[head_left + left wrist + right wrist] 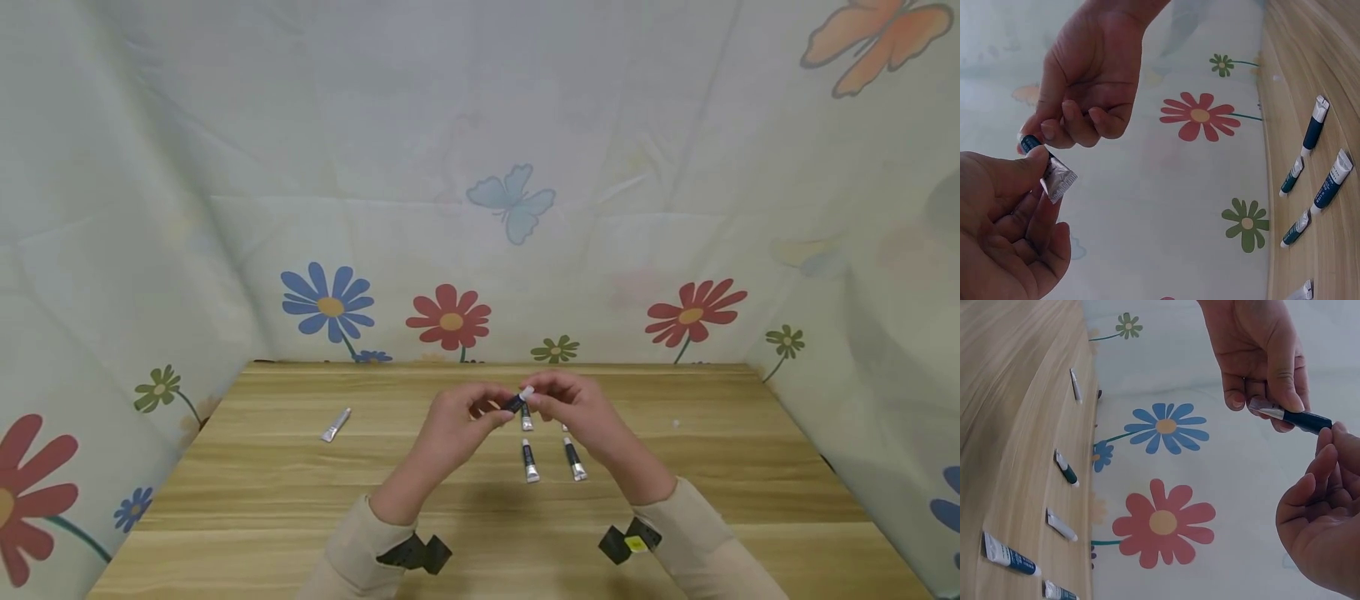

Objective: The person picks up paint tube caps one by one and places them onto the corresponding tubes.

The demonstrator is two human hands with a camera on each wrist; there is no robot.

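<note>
A small dark blue paint tube (514,403) with a silver crimped tail is held up over the table between both hands. My left hand (453,421) pinches its body between thumb and fingers, the silver tail (1059,181) sticking out past the thumb in the left wrist view. At the white cap end, my right hand (581,408) grips with thumb and forefinger; its other fingers curl loosely, and its fingertips partly hide the cap. Below the hands lie more paint tubes, one on the left (530,461) and another on the right (574,459).
Behind the hands, another tube (527,417) shows partly, and one more is mostly covered by the right hand. A silvery tube (336,425) lies alone at the left. A tiny white piece (676,423) sits on the wooden table (247,500) at the right. A flowered curtain (375,208) stands behind.
</note>
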